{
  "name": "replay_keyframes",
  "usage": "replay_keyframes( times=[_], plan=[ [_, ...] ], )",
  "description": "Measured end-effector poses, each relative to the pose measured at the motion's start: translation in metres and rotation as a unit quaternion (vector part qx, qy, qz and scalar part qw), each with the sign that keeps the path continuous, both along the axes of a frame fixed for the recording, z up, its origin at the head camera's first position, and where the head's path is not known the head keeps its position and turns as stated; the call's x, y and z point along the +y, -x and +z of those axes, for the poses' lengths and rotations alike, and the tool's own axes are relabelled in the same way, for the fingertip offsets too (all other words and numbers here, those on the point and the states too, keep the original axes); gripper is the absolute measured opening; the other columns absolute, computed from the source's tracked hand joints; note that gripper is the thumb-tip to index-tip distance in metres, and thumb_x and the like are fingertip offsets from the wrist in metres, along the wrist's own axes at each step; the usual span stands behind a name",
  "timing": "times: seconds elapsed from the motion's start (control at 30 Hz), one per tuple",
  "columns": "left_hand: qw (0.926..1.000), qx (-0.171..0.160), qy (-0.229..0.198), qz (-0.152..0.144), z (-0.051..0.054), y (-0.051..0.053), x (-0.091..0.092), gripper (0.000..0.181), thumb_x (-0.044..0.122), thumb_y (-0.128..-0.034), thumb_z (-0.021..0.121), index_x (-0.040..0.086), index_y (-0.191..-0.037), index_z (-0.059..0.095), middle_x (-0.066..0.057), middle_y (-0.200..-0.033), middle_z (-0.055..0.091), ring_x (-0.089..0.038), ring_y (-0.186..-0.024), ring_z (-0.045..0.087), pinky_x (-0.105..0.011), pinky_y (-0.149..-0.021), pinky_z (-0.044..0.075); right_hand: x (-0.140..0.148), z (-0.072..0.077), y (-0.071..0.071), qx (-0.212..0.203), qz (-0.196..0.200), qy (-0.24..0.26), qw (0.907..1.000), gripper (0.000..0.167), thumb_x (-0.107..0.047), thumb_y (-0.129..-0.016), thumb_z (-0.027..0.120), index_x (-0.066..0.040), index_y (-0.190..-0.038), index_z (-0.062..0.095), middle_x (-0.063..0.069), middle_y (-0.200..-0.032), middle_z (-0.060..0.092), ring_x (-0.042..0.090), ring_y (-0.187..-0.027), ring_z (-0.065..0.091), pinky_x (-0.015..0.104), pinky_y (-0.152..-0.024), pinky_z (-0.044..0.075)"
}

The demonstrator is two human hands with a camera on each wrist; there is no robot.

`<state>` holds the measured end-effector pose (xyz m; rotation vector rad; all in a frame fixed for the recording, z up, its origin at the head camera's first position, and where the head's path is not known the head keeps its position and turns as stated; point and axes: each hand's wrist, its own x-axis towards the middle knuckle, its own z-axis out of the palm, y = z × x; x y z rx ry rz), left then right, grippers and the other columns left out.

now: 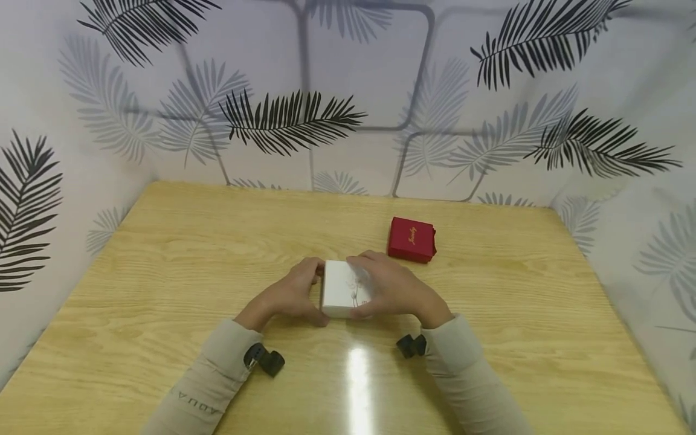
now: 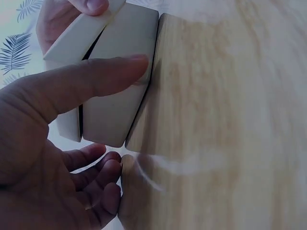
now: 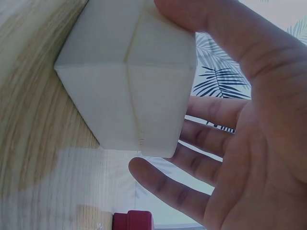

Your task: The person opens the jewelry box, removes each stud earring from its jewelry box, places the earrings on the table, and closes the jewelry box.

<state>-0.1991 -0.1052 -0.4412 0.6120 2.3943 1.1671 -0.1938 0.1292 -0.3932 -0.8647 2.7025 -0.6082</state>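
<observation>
A white box (image 1: 341, 290) with a fine floral print on its lid sits on the wooden table between both hands. From the left, the left hand (image 1: 296, 293) holds the base, its thumb on the front side of the box (image 2: 117, 112). The right hand (image 1: 394, 287) grips the lid from the right, thumb at the front and fingers at the back. In the left wrist view a dark gap shows between lid and base, wider toward one end, so the lid is slightly tilted. What the box contains is hidden.
A red box (image 1: 411, 240) with gold lettering lies behind and to the right of the white box; it also shows at the bottom of the right wrist view. The wooden table (image 1: 217, 241) meets leaf-patterned walls at the back and sides.
</observation>
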Motion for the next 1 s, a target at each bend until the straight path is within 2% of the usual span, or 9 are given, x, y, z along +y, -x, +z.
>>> replay_keyframes(
  times=[0.13, 0.27, 0.37, 0.63, 0.8, 0.9, 1.0],
  plan=[
    [0.9997, -0.013, -0.007, 0.018, 0.001, -0.001, -0.004, 0.101, 0.013, -0.0611, 0.094, 0.0, -0.142, 0.036, -0.016, -0.136, 0.045, -0.03, -0.122, 0.047, -0.043, -0.106, 0.044, 0.0, 0.001, 0.0, -0.002, 0.001, 0.003, 1.0, 0.093, -0.04, -0.07, 0.089, -0.008, -0.146, 0.047, 0.008, -0.139, 0.056, 0.021, -0.115, 0.054, 0.04, -0.101, 0.049],
    [0.9987, -0.038, -0.032, 0.013, 0.003, -0.002, -0.006, 0.1, 0.01, -0.0626, 0.094, 0.001, -0.142, 0.034, -0.015, -0.13, 0.043, -0.026, -0.111, 0.043, -0.035, -0.09, 0.045, -0.001, 0.001, 0.0, -0.006, 0.0, 0.007, 1.0, 0.094, -0.04, -0.069, 0.089, -0.008, -0.147, 0.047, 0.008, -0.139, 0.055, 0.021, -0.115, 0.054, 0.04, -0.1, 0.049],
    [0.9975, -0.051, -0.049, 0.007, 0.006, -0.003, -0.006, 0.099, 0.008, -0.0643, 0.093, -0.001, -0.142, 0.033, -0.016, -0.129, 0.042, -0.026, -0.109, 0.042, -0.031, -0.084, 0.044, 0.0, 0.002, 0.0, -0.008, -0.001, 0.011, 0.9999, 0.095, -0.041, -0.069, 0.089, -0.008, -0.147, 0.047, 0.008, -0.141, 0.055, 0.021, -0.116, 0.054, 0.04, -0.101, 0.049],
    [0.9966, -0.061, -0.053, 0.019, 0.0, -0.001, -0.007, 0.098, 0.009, -0.0652, 0.093, 0.002, -0.142, 0.033, -0.014, -0.129, 0.042, -0.026, -0.11, 0.043, -0.031, -0.087, 0.043, 0.002, 0.004, 0.002, -0.01, -0.001, 0.03, 0.9995, 0.095, -0.041, -0.07, 0.089, -0.007, -0.148, 0.046, 0.009, -0.142, 0.054, 0.023, -0.118, 0.052, 0.042, -0.101, 0.048],
    [0.9953, -0.073, -0.061, 0.02, -0.004, 0.001, -0.006, 0.098, 0.01, -0.0663, 0.092, 0.004, -0.144, 0.033, -0.014, -0.133, 0.042, -0.026, -0.113, 0.042, -0.033, -0.09, 0.042, 0.009, 0.007, 0.004, -0.028, -0.017, 0.053, 0.998, 0.095, -0.038, -0.07, 0.089, -0.009, -0.149, 0.045, 0.009, -0.147, 0.051, 0.026, -0.131, 0.049, 0.048, -0.111, 0.043],
    [0.9953, -0.073, -0.06, 0.021, -0.004, 0.001, -0.005, 0.098, 0.01, -0.0662, 0.092, 0.005, -0.144, 0.033, -0.015, -0.135, 0.043, -0.025, -0.113, 0.043, -0.033, -0.091, 0.043, 0.015, 0.014, 0.008, -0.029, -0.03, 0.054, 0.9977, 0.095, -0.038, -0.07, 0.089, -0.011, -0.15, 0.045, 0.008, -0.15, 0.049, 0.028, -0.138, 0.045, 0.052, -0.115, 0.04],
    [0.9952, -0.074, -0.06, 0.026, -0.002, 0.002, -0.006, 0.097, 0.008, -0.0653, 0.092, 0.005, -0.143, 0.035, -0.014, -0.135, 0.045, -0.025, -0.113, 0.043, -0.032, -0.091, 0.043, 0.019, 0.023, 0.013, -0.016, -0.028, 0.056, 0.9979, 0.096, -0.038, -0.07, 0.089, -0.01, -0.15, 0.044, 0.009, -0.149, 0.05, 0.029, -0.138, 0.045, 0.052, -0.115, 0.04]
  ],
)
